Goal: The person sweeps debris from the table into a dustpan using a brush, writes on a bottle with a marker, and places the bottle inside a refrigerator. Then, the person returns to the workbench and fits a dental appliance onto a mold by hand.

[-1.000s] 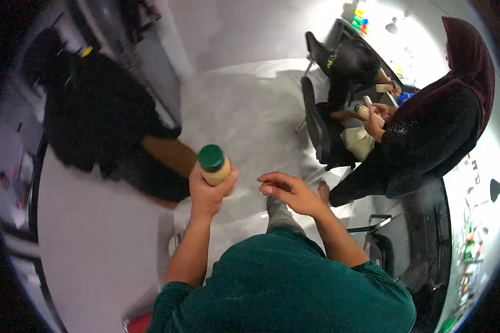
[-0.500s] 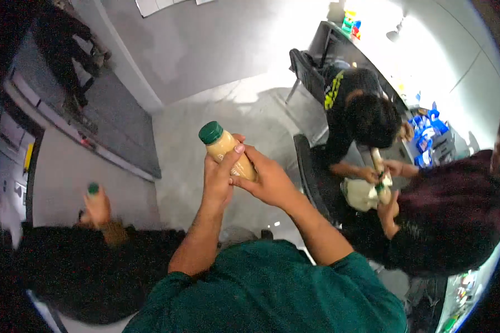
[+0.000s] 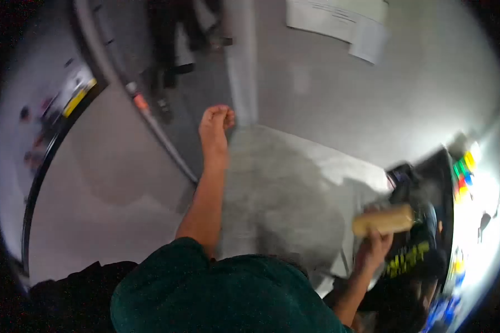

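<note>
My right hand (image 3: pixel 375 248) is wrapped round a bottle (image 3: pixel 382 220) of pale tan liquid, out to the right. The bottle lies nearly level and is blurred by motion; its cap end, at the right, is hard to make out against the dark background. My left hand (image 3: pixel 218 118) is raised in front of me near the centre, its fingers curled in, with nothing visible in them.
A person in a black shirt with yellow-green print (image 3: pixel 408 260) is close to the right hand. Beyond is a bright worktop (image 3: pixel 486 222) with coloured items (image 3: pixel 462 175). Papers (image 3: pixel 339 19) hang on the wall. Dark clothing (image 3: pixel 89 286) shows at the lower left.
My hands have parted: the right has carried the bottle far to the right, and the left has let go of it and moved up. The view has turned left.
</note>
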The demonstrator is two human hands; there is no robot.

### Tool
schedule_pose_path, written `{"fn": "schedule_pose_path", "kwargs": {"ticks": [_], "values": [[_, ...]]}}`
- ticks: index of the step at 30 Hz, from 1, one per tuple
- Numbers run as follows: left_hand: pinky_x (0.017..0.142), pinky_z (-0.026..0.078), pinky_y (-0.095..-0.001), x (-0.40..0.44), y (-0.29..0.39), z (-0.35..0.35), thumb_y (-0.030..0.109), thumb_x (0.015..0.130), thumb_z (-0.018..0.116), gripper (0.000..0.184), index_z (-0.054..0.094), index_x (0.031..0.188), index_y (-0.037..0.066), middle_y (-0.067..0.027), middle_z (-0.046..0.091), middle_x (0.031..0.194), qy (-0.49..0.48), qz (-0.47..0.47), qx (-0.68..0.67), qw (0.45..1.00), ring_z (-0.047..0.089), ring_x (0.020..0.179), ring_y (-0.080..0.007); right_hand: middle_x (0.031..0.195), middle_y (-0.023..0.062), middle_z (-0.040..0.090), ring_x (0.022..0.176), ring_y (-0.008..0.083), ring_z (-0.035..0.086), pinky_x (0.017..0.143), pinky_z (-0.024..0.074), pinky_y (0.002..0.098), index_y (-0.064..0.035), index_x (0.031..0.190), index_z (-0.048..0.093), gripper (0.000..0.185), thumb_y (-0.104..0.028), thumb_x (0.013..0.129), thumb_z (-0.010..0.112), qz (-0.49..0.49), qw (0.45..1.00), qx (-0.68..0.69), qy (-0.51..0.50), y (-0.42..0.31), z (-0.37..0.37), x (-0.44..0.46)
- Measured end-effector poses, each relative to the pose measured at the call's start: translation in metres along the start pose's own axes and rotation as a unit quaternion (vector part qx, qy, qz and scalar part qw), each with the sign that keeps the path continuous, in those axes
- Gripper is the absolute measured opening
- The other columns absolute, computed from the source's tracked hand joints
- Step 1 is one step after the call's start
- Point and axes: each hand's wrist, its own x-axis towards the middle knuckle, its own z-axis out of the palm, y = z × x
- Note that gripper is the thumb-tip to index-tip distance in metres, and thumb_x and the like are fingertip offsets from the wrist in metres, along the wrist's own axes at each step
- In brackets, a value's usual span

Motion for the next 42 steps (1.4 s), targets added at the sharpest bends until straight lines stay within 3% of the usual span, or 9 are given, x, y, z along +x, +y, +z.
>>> {"fn": "schedule_pose_path", "kwargs": {"ticks": [3, 9, 15, 20, 24, 28, 31, 37, 42], "values": [[0.076, 0.044, -0.0282, 0.075, 0.015, -0.074, 0.02, 0.096, 0.055, 0.016, 0.057, 0.092, 0.004, -0.003, 0.059, 0.085, 0.143, 0.202, 0.067, 0.967, 0.054, 0.079, -0.0125, 0.121, 0.018, 0.06, 0.109, 0.028, 0.059, 0.098, 0.0453, 0.0437, 0.0032, 0.132, 0.045, 0.057, -0.014, 0.084, 0.071, -0.013, 0.998, -0.061, -0.015, 0.037, 0.007, 0.044], [0.08, 0.046, -0.0286, 0.128, 0.111, -0.151, 0.02, 0.095, 0.058, 0.016, 0.061, 0.099, 0.004, -0.0044, 0.063, 0.093, 0.344, 0.326, 0.305, 0.826, 0.059, 0.087, -0.0137, 0.118, 0.0201, 0.062, 0.109, 0.0289, 0.061, 0.097, 0.0477, 0.0426, 0.0034, 0.134, 0.044, 0.061, -0.003, 0.079, 0.072, 0.059, 0.958, -0.081, -0.27, 0.097, 0.099, 0.181], [0.093, 0.046, -0.0341, 0.03, 0.074, -0.089, 0.034, 0.079, 0.075, 0.05, 0.057, 0.113, 0.002, -0.0119, 0.059, 0.117, -0.012, 0.083, 0.376, 0.923, 0.056, 0.111, -0.0182, 0.112, 0.015, 0.067, 0.105, 0.0254, 0.066, 0.093, 0.0522, 0.039, -0.0014, 0.124, 0.054, 0.066, -0.031, 0.073, 0.084, 0.036, 0.672, -0.162, -0.722, 0.084, 0.343, 0.154], [0.093, 0.046, -0.0358, 0.011, 0.049, -0.118, 0.038, 0.075, 0.078, 0.067, 0.052, 0.122, -0.002, -0.0155, 0.06, 0.117, 0.176, 0.093, -0.068, 0.978, 0.058, 0.11, -0.0227, 0.112, 0.0187, 0.066, 0.1, 0.0297, 0.067, 0.09, 0.0518, 0.0399, -0.001, 0.126, 0.052, 0.072, -0.051, 0.078, 0.074, -0.219, 0.446, -0.037, -0.867, 0.061, 0.495, 0.041], [0.084, 0.05, -0.0362, 0.023, 0.088, -0.242, 0.031, 0.075, 0.077, 0.057, 0.054, 0.118, 0.001, -0.0098, 0.065, 0.102, 0.289, 0.175, 0.276, 0.9, 0.063, 0.092, -0.021, 0.096, 0.0167, 0.07, 0.087, 0.0277, 0.069, 0.079, 0.0528, 0.0391, -0.001, 0.111, 0.066, 0.062, -0.051, 0.075, 0.076, -0.396, 0.152, -0.156, -0.892, 0.001, 0.648, -0.029], [0.088, 0.047, -0.0397, 0.103, 0.176, -0.326, 0.028, 0.071, 0.077, 0.051, 0.059, 0.111, 0.002, -0.013, 0.062, 0.109, 0.376, 0.185, 0.482, 0.77, 0.06, 0.098, -0.0258, 0.086, 0.0147, 0.071, 0.079, 0.029, 0.068, 0.074, 0.0525, 0.0379, -0.0042, 0.096, 0.071, 0.042, -0.041, 0.076, 0.073, -0.487, 0.281, -0.028, -0.826, -0.025, 0.8, -0.106], [0.1, 0.038, -0.0464, 0.145, 0.217, -0.375, 0.025, 0.061, 0.077, 0.054, 0.06, 0.108, 0.003, -0.0158, 0.053, 0.123, 0.227, 0.269, 0.732, 0.584, 0.047, 0.118, -0.0347, 0.091, 0.0121, 0.071, 0.086, 0.0308, 0.067, 0.078, 0.0531, 0.0407, -0.0104, 0.097, 0.072, 0.031, -0.034, 0.078, 0.071, -0.506, 0.416, 0.077, -0.752, -0.027, 0.882, -0.152], [0.116, 0.016, -0.0547, 0.188, 0.21, -0.409, 0.039, 0.058, 0.079, 0.058, 0.06, 0.102, 0.005, -0.0176, 0.046, 0.136, 0.121, 0.247, 0.821, 0.5, 0.034, 0.135, -0.0368, 0.098, 0.0119, 0.069, 0.092, 0.0335, 0.066, 0.083, 0.0513, 0.0454, -0.0101, 0.096, 0.071, 0.027, -0.031, 0.08, 0.067, -0.595, 0.336, -0.102, -0.723, -0.019, 0.914, -0.184], [0.117, 0.012, -0.0567, 0.2, 0.197, -0.427, 0.044, 0.059, 0.078, 0.066, 0.061, 0.108, 0.003, -0.0188, 0.047, 0.135, 0.117, 0.216, 0.832, 0.497, 0.034, 0.135, -0.0383, 0.092, 0.0109, 0.065, 0.093, 0.0329, 0.061, 0.083, 0.05, 0.0442, -0.0072, 0.092, 0.069, 0.028, -0.033, 0.082, 0.065, -0.576, 0.425, 0.053, -0.696, 0.023, 0.923, -0.195]]}}
